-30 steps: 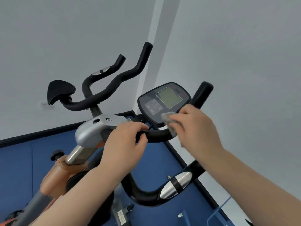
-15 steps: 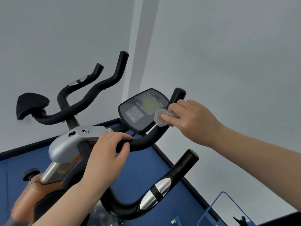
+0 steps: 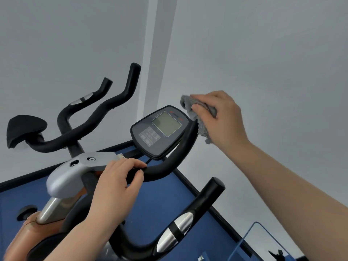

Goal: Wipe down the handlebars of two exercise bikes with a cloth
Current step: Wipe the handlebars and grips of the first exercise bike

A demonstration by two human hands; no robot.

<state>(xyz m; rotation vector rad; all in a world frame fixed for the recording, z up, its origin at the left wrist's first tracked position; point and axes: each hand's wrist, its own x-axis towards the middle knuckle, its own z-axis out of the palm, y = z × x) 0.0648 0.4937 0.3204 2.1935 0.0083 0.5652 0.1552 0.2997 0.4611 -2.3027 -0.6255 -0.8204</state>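
Observation:
An exercise bike stands before me with black padded handlebars (image 3: 175,161) curving around a grey console (image 3: 160,131). My right hand (image 3: 220,117) holds a grey cloth (image 3: 199,113) wrapped over the top end of the right upper bar, which hides the bar's tip. My left hand (image 3: 114,187) grips the centre of the bar just below the console. A lower right grip (image 3: 190,221) with a silver sensor plate juts up near me. The left bars (image 3: 98,117) and a black elbow pad (image 3: 24,129) reach away on the far side.
A silver stem cover (image 3: 75,170) and orange frame (image 3: 24,234) lie below my left hand. Grey walls meet in a corner behind the bike. Blue floor (image 3: 165,202) with a dark skirting runs beneath. A clear panel edge (image 3: 263,240) shows at bottom right.
My right hand has slid the cloth up the right bar from beside the console to the bar's top end. My left hand has kept its grip on the centre bar.

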